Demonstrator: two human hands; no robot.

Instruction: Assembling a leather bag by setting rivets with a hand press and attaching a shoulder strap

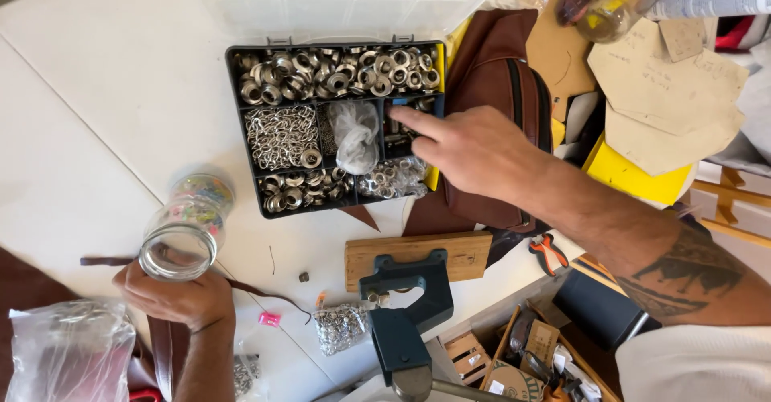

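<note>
Fingers of the left hand (181,296) wrap a clear glass jar (186,227), tilted, low on the white desk (88,129). Farther off, the right hand (474,149) holds nothing, its index finger reaching into a compartment of the black organiser box (337,125) of metal rings.

A brown leather bag (490,89) lies at upper centre on the white worktop (96,113). Tan paper patterns (666,89) sit upper right over a yellow sheet (634,177). A teal hand press (401,306) on a wooden block (418,253) stands at bottom centre, red-handled pliers (548,251) just right of it.
</note>
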